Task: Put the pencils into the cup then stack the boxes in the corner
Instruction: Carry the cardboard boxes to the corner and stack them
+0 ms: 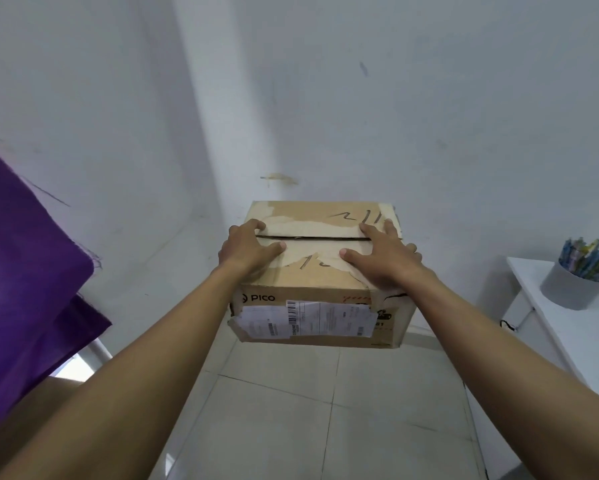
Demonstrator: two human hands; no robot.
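Observation:
A brown cardboard box [320, 278] with a white shipping label and "PICO" print sits in front of me near the wall corner, its underside hidden. My left hand [248, 249] grips its top left edge, thumb on the lid. My right hand [383, 256] lies on the top right, fingers spread over the edge. At the far right a grey cup [572, 289] on a white table holds several coloured pencils [589, 258]. No other box is visible.
White walls meet in a corner behind the box. A purple cloth [24, 271] hangs at the left. The white table [575, 337] stands at the right edge. Pale floor tiles [291, 410] lie below the box.

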